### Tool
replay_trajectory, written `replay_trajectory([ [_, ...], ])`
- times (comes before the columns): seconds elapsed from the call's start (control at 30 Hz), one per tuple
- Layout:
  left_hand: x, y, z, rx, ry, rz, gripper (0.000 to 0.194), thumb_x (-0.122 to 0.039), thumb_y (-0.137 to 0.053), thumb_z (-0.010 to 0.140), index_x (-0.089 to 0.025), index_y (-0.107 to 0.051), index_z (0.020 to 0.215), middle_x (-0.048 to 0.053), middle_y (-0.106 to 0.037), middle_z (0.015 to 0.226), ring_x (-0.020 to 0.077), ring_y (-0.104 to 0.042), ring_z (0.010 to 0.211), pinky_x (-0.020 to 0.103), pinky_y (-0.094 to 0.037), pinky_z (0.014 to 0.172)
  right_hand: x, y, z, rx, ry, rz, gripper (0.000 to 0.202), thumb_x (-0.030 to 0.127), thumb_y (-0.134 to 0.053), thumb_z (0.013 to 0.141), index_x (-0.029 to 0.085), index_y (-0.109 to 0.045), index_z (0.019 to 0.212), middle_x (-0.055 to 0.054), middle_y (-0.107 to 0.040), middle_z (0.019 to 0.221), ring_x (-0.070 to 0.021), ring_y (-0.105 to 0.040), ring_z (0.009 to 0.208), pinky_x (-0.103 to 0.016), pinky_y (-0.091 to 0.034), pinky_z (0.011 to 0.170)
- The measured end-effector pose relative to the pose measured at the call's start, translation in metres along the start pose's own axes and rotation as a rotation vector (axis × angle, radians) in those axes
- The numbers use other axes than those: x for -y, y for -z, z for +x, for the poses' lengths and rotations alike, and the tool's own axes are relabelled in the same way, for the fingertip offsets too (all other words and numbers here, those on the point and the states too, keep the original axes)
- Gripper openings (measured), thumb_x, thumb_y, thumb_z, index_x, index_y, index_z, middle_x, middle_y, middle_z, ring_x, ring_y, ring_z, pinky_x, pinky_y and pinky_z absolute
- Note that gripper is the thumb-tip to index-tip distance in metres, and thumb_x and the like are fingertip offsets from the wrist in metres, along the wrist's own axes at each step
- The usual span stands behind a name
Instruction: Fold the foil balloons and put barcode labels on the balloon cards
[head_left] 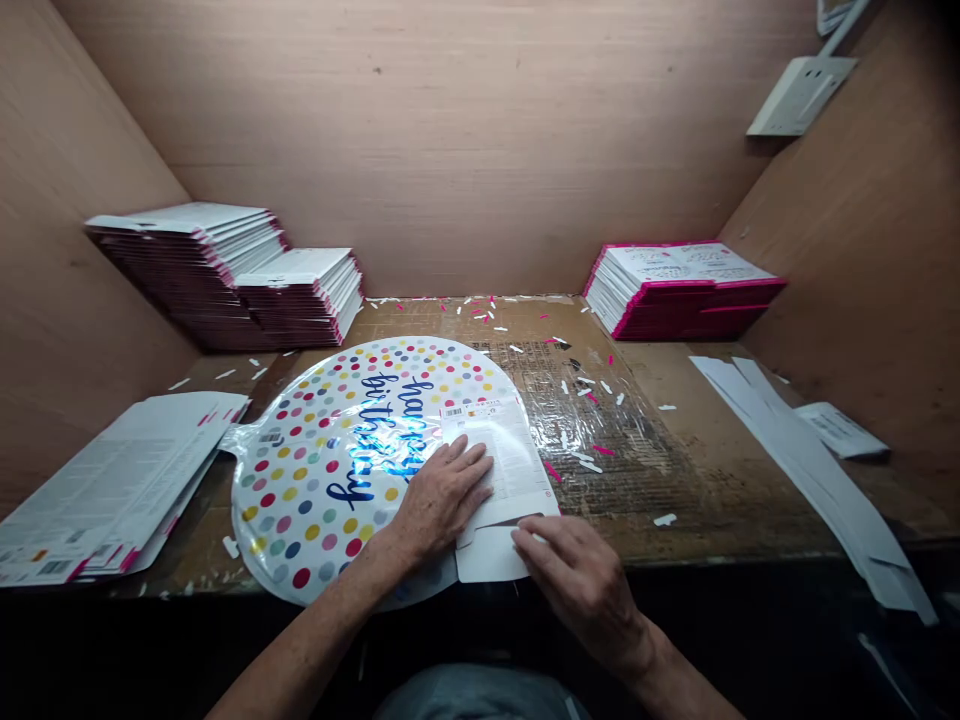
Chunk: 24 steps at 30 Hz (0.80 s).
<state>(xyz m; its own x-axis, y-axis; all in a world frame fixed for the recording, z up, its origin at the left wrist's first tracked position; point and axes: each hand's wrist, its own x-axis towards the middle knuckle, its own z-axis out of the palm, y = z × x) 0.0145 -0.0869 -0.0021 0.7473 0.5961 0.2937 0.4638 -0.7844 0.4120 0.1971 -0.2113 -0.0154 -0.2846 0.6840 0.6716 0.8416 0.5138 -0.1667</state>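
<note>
A round foil balloon with coloured dots and "happy birthday" lettering lies flat at the table's front edge. On its right part rests a white printed card sleeve, whose plain flap points toward me. My left hand lies on the card and balloon with its fingers spread a little, pressing down. Beside the flap, my right hand has its fingers curled together at the card's lower right corner; what they pinch is hidden.
Stacks of folded cards stand at the back left, another stack at the back right. Loose flat cards lie at the left, white strips at the right. Paper scraps litter the cardboard-covered table.
</note>
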Motion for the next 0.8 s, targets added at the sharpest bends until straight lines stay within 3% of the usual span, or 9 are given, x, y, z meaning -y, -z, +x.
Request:
replay_trajectory([
  [0.13, -0.006, -0.015, -0.006, 0.045, 0.008, 0.026, 0.035, -0.029, -0.045, 0.095, -0.019, -0.059, 0.125, 0.012, -0.059, 0.135, 0.0332, -0.042, 0.134, 0.055, -0.035, 0.109, -0.013, 0.001, 0.001, 0.110, -0.065, -0.046, 0.015, 0.015, -0.053, 0.093, 0.019, -0.067, 0.097, -0.005, -0.068, 0.086, -0.0179, -0.060, 0.080, -0.033, -0.048, 0.077],
  [0.33, -0.010, -0.011, -0.006, 0.084, 0.018, 0.060, 0.035, -0.026, -0.046, 0.093, -0.017, -0.060, 0.124, 0.013, -0.059, 0.134, 0.0350, -0.044, 0.131, 0.055, -0.038, 0.107, -0.020, -0.001, 0.002, 0.247, 0.048, -0.069, 0.022, 0.018, -0.043, 0.098, 0.017, -0.065, 0.096, -0.007, -0.066, 0.090, -0.0180, -0.057, 0.083, -0.033, -0.044, 0.079],
  [0.57, -0.010, -0.008, -0.003, 0.104, 0.018, 0.045, 0.033, -0.025, -0.048, 0.092, -0.016, -0.063, 0.120, 0.014, -0.060, 0.132, 0.0343, -0.047, 0.129, 0.052, -0.040, 0.106, -0.023, -0.011, 0.030, 0.461, 0.143, -0.202, 0.023, 0.032, -0.052, 0.094, 0.016, -0.058, 0.078, -0.005, -0.061, 0.078, -0.0210, -0.055, 0.074, -0.036, -0.043, 0.072],
  [0.73, -0.008, -0.008, 0.000, 0.078, -0.022, 0.040, 0.031, -0.027, -0.047, 0.093, -0.019, -0.062, 0.119, 0.013, -0.061, 0.131, 0.0329, -0.047, 0.129, 0.054, -0.040, 0.106, -0.021, 0.018, 0.011, 0.591, 0.144, -0.092, 0.030, 0.039, -0.048, 0.097, 0.018, -0.055, 0.077, -0.003, -0.060, 0.073, -0.0168, -0.054, 0.063, -0.031, -0.041, 0.061],
  [0.8, -0.005, -0.010, 0.003, 0.070, -0.036, 0.039, 0.030, -0.027, -0.047, 0.093, -0.020, -0.061, 0.120, 0.013, -0.061, 0.131, 0.0334, -0.047, 0.129, 0.055, -0.040, 0.105, -0.019, 0.032, -0.007, 0.530, 0.104, -0.001, 0.034, 0.043, -0.047, 0.096, 0.019, -0.053, 0.072, 0.000, -0.058, 0.066, -0.0143, -0.052, 0.057, -0.029, -0.040, 0.056],
])
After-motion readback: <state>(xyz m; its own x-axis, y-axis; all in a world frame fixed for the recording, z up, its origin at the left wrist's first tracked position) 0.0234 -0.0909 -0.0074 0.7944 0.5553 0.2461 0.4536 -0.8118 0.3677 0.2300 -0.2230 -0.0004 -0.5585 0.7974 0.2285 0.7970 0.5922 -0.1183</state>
